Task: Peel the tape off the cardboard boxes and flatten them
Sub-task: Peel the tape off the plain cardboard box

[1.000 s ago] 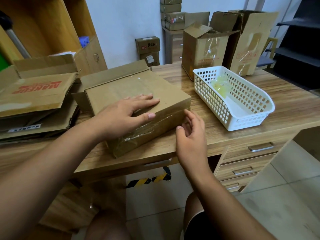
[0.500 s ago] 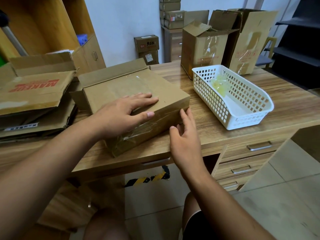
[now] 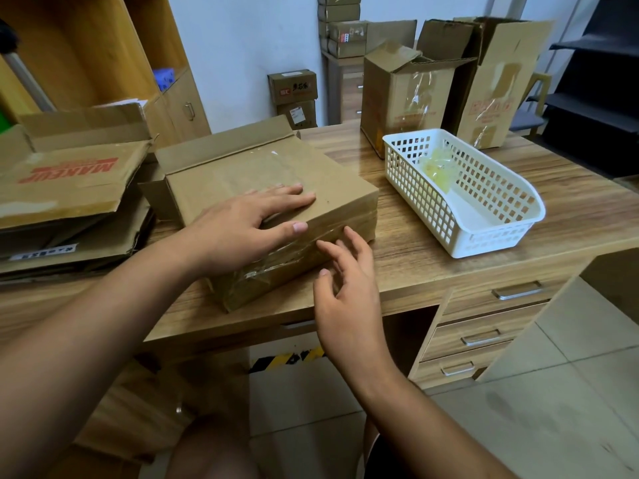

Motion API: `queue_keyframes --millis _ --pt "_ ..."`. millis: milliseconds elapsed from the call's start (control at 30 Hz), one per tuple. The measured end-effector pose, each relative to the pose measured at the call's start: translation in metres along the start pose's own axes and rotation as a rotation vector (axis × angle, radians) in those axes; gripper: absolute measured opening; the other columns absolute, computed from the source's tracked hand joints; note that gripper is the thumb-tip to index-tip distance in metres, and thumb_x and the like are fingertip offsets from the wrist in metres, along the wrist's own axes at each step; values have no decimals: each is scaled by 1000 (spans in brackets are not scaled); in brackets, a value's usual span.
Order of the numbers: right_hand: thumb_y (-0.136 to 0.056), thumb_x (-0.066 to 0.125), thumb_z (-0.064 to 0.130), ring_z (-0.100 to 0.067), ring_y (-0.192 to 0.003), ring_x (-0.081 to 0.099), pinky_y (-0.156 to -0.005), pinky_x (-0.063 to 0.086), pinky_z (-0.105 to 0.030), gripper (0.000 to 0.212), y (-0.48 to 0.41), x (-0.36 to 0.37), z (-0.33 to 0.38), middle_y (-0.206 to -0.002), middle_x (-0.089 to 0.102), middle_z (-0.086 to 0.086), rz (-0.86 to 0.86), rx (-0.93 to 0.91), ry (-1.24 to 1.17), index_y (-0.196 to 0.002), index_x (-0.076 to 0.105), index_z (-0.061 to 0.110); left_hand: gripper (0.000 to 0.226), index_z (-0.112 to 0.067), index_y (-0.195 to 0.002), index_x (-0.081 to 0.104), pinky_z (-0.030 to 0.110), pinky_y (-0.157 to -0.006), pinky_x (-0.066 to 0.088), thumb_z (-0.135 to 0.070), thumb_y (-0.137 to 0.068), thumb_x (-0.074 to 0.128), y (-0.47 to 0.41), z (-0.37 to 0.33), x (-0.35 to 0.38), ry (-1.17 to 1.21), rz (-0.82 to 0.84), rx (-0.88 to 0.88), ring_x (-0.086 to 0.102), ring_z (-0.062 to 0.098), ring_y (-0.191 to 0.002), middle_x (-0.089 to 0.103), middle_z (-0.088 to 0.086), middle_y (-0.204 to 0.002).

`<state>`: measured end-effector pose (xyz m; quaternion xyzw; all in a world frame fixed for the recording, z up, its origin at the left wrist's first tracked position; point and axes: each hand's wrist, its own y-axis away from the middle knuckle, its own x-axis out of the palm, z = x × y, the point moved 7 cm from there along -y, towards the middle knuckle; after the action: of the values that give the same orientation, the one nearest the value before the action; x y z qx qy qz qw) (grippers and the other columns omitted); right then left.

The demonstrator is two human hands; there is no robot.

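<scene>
— Slid leftward from the near corner onto the taped front face of the cardboard box (image 3: pixel 242 174): right hand (image 3: pixel 345 299), grip apart, fingers loosely spread, tips on or just off the clear tape (image 3: pixel 276 267); cannot tell which.

— Meaning for the job?

— Probably feeling for a tape edge to lift. No pinch yet, no strip raised from this face. Box not yet flattened, with one rear flap (image 3: pixel 221 146) already open.

— And the other side?

— Unmoved over the last second: left hand (image 3: pixel 249 229), grip apart, pressed flat on the box top, thumb lying along the front edge just above the tape. Pinning the box to the table (image 3: pixel 415 267) near its front edge.

— Surroundings?

— To the left, a stack of flattened boxes (image 3: pixel 69 181). To the right, near but apart from the box, a white basket (image 3: pixel 498 236) holding a yellowish wad (image 3: pixel 435 164), likely peeled tape. Behind it, two upright boxes (image 3: pixel 404 98) waiting, clear tape on both.

— Anything in the way?

— Glossy, wrinkled tape stuck close to the cardboard, with no loose end visible from here. Left thumb close above the working spot, possibly crowding the right fingers.
</scene>
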<state>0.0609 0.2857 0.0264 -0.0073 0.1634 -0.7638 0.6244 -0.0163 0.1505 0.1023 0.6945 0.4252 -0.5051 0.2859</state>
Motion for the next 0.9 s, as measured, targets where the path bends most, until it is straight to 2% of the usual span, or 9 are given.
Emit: queue_keyframes --millis 67,100,200,300,467,600,733,900 --pt "-102 48 6 0 -137 42 -113 39 -19 35 -3 -3 -3 -150 33 15 -44 -18 -26 -130 63 18 54 -63 -144 31 31 -115 17 -68 -91 40 0 0 0 1 1 1 15 -4 -146 19 -37 -155" --pt "-101 48 5 -2 -134 46 -111 41 -22 33 -6 -7 -3 -145 38 14 -73 -30 -34 -126 64 19 55 -63 -144 30 30 -114 16 -68 -90 40 0 0 1 2 3 0 15 -3 -147 19 -36 -155" --pt "-98 49 1 -1 -119 56 -103 47 -21 33 -20 -22 -6 -127 54 8 -168 -31 -72 -119 62 24 56 -64 -144 29 32 -115 16 -70 -89 39 0 1 1 6 10 -5 15 -3 -146 18 -37 -155" --pt "-98 50 2 -3 -112 60 -96 48 -19 33 -38 -38 -17 -118 63 5 -255 39 -140 -119 60 25 55 -65 -144 28 34 -114 18 -70 -89 38 0 1 1 10 15 -10 14 -9 -140 18 -40 -152" --pt "-98 49 -2 -6 -110 63 -95 50 -19 31 -48 -50 -25 -117 65 3 -352 66 -226 -119 59 18 58 -65 -144 27 41 -117 20 -74 -87 36 0 1 0 11 19 -14 15 -5 -145 16 -40 -153" --pt "-98 50 0 -4 -108 64 -94 51 -21 28 -52 -52 -31 -114 64 8 -382 94 -246 -117 57 20 58 -64 -144 28 39 -116 21 -73 -87 36 0 0 0 5 9 -9 16 -4 -146 18 -39 -153" --pt "-97 51 1 -3 -104 63 -86 48 -14 28 -57 -54 -31 -111 64 8 -378 105 -206 -116 59 19 56 -65 -143 28 43 -119 22 -73 -89 37 -1 3 1 15 6 3 16 -3 -147 19 -38 -154" --pt "-97 52 1 -3 -105 63 -85 49 -11 28 -54 -53 -30 -113 65 4 -377 83 -191 -115 60 20 54 -67 -143 27 47 -119 24 -76 -90 37 -1 5 1 12 -3 12 17 -3 -147 20 -38 -154"
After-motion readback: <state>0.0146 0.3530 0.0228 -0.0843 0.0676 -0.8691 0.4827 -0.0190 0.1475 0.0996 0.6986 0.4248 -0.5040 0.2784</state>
